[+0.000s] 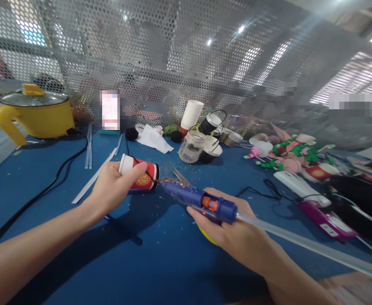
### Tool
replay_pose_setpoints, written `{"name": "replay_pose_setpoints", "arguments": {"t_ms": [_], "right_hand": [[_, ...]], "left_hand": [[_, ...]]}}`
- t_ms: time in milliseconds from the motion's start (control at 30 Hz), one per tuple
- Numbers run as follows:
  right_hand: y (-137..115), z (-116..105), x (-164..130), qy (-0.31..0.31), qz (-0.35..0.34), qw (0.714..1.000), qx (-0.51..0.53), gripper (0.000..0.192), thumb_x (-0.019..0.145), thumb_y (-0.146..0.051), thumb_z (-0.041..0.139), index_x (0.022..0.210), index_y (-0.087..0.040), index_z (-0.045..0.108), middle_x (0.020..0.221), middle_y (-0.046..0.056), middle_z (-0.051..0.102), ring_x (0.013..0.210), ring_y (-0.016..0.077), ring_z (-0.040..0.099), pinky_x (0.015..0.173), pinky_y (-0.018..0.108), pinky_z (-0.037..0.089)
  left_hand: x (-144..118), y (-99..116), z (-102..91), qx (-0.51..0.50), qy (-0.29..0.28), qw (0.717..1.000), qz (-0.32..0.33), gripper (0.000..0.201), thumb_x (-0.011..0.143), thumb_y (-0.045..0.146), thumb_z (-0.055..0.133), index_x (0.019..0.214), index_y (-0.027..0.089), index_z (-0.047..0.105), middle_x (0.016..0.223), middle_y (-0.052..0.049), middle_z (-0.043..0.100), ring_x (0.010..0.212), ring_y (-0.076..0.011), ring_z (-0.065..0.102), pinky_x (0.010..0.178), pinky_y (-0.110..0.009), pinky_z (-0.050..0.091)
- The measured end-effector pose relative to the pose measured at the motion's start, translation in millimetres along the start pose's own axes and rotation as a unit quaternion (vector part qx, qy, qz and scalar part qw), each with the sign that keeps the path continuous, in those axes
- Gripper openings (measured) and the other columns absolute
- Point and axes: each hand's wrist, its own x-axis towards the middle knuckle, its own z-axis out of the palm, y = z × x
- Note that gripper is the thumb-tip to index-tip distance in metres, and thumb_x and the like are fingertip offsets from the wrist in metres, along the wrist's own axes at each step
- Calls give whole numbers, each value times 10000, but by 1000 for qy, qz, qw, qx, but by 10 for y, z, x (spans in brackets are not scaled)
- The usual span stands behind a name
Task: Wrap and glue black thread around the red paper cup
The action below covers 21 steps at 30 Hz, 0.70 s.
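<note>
My left hand (112,186) grips a red and white paper cup (141,174) lying on its side above the blue table (62,220). A blue glue gun (198,199) sits in my right hand (233,231), its nozzle touching the cup's base end. A clear glue stick (300,242) runs out of the back of the gun toward the lower right. Something yellow (206,235) shows under my right palm, mostly hidden. A pair of scissors (181,177) lies just behind the gun's tip.
A yellow electric pot (35,114) stands at the back left with a black cable (46,186) running forward. Stacked white cups (190,114), a glass jar (190,147), craft decorations (294,154) and a phone (327,220) crowd the back and right. Perforated metal screen behind.
</note>
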Motion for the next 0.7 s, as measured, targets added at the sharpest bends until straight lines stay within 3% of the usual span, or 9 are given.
{"name": "replay_pose_setpoints", "arguments": {"t_ms": [500, 700], "right_hand": [[19, 5, 4, -17, -4, 1000, 1, 89, 747, -268, 500, 699, -205, 539, 537, -11, 510, 472, 100, 476, 460, 205, 371], [30, 5, -26, -31, 21, 999, 12, 82, 747, -285, 513, 699, -219, 520, 532, -22, 490, 434, 95, 430, 415, 210, 339]], "left_hand": [[-13, 34, 7, 3, -4, 1000, -13, 376, 634, 360, 571, 407, 182, 331, 358, 79, 254, 318, -34, 190, 304, -196, 120], [-13, 41, 21, -3, -5, 1000, -14, 367, 627, 343, 576, 400, 184, 335, 349, 81, 254, 308, -35, 192, 304, -201, 120]]}}
